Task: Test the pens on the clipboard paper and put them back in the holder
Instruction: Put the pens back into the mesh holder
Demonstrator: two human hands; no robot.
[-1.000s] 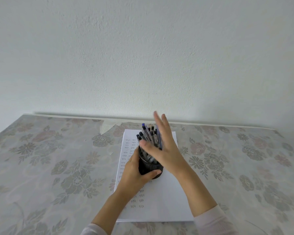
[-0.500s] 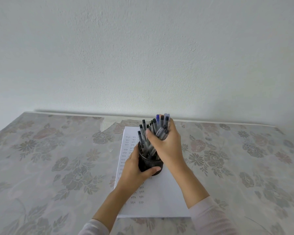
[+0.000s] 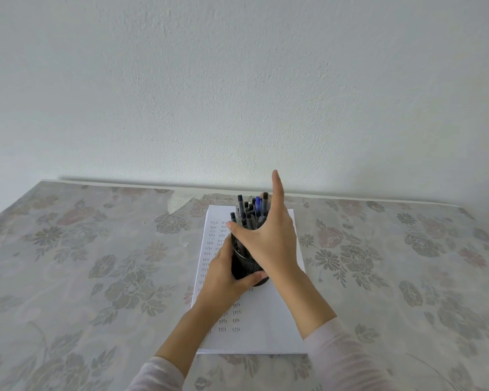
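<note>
**Pens bunched in the holder; one is about to be chosen**

The floral-covered table (image 3: pixel 96 263) spreads out on every side of the holder (image 3: pixel 244 263). The paper (image 3: pixel 266 320) lies beneath the holder and reaches toward you, with columns of test marks to the holder's left. The holder itself is black mesh and upright. Your left hand (image 3: pixel 223 280) grasps its near-left wall, thumb curled across the front. Your right hand (image 3: pixel 268 238) rests against its right side, fingers straight, thumb spread across the pens (image 3: pixel 250 213), gripping nothing. All the pens stand inside the holder. The step in hand is probably selection. Next, pinch a single pen and draw it straight up while your left hand steadies the holder.
</note>
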